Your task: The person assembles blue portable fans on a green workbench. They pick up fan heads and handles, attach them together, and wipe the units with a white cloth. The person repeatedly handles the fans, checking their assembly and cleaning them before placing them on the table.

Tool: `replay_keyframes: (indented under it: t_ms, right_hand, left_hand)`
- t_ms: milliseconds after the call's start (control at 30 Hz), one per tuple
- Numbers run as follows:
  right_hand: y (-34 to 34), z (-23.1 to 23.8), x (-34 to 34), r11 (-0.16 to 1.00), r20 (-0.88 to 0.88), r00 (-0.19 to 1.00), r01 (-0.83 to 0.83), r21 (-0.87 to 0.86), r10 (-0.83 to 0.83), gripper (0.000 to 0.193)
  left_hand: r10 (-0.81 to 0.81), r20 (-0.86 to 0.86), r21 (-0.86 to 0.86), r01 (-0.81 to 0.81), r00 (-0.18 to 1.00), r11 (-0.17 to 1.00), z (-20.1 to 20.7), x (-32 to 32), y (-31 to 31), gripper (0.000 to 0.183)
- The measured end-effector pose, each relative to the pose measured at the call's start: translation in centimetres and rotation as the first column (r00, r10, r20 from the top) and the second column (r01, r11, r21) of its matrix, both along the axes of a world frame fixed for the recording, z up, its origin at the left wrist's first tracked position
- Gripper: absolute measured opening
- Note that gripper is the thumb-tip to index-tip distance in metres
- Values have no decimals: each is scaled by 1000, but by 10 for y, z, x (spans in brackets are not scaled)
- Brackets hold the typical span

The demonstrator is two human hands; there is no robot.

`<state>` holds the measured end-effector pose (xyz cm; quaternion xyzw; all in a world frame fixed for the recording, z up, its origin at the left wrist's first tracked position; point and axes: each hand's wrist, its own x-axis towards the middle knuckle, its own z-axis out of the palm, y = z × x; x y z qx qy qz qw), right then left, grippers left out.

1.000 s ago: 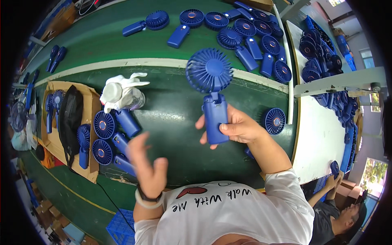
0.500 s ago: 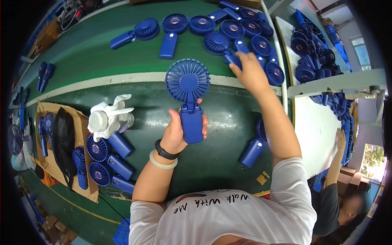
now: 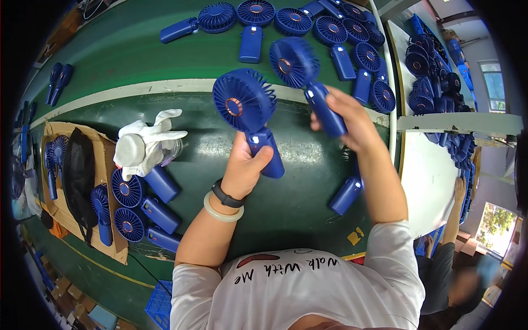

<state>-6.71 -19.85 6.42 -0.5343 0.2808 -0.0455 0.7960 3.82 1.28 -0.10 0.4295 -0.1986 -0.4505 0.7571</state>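
Note:
My left hand (image 3: 247, 160) is closed round the handle of a blue handheld fan (image 3: 242, 102), whose round head tilts up with its copper-coloured centre showing. To its right, my right hand (image 3: 349, 115) grips the handle of a second blue handheld fan (image 3: 294, 63), its head blurred by motion. Both are held above the dark green bench. The two fan heads are close but apart. On the right of the bench, partly behind my right forearm, lies another blue fan (image 3: 346, 196).
More blue fans (image 3: 330, 30) lie on the green belt beyond a white rail (image 3: 165, 88). At left are a white glove over a jar (image 3: 144, 146), several fans and a cardboard tray (image 3: 116, 242) with a black mesh pouch. A co-worker (image 3: 440, 275) sits at right beside a white table (image 3: 426, 170).
My right hand has lifted a fan off the belt and brought it nearer. The fan in my left hand has turned, so its copper-centred face now shows.

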Motion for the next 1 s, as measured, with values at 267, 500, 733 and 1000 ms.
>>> replay_keyframes:
  t_ms: [267,500,733,1000]
  right_hand:
    - [53,-13,-52,859,389,891,1,512,-233,50]
    - [67,-18,-45,963,318,938,50,266,-136,58]
    - [80,-9,-33,996,180,979,88,30,-92,61]
    - [81,-8,-35,983,142,974,182,-39,-175,40]
  left_hand:
    - [44,-32,-77,-46,999,996,6,-4,-3,52]
    - [28,-71,-75,-33,997,997,7,-1,-4,50]
    - [77,-33,-63,-79,996,995,8,-1,-5,51]
    - [39,-94,-69,-45,995,997,5,0,-3,57]
